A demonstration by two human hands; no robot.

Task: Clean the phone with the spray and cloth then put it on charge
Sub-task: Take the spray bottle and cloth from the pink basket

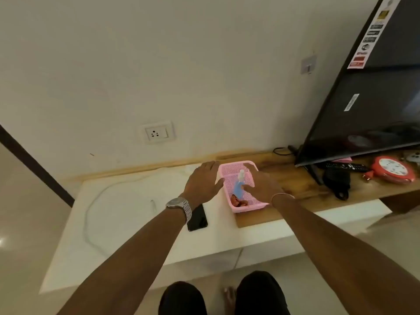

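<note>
A black phone point(198, 218) lies flat on the white table point(127, 223), partly under my left wrist. A pink mesh basket point(231, 169) stands at the wooden shelf's left end. In it are a blue spray bottle point(239, 187) with a white top and a reddish-brown cloth point(238, 202). My left hand point(202, 181) hovers flat, fingers spread, just left of the basket and holds nothing. My right hand point(264, 185) reaches into the basket at the bottle's right side; whether it grips the bottle I cannot tell. A white charging cable point(91, 209) loops over the table.
A wall socket point(156, 133) sits above the table. On the wooden shelf point(293, 178) stand a tilted TV point(363, 105), a black remote point(345, 166), a black pouch point(337, 181) and a red round extension reel point(393, 169). My knees show below the table's front edge.
</note>
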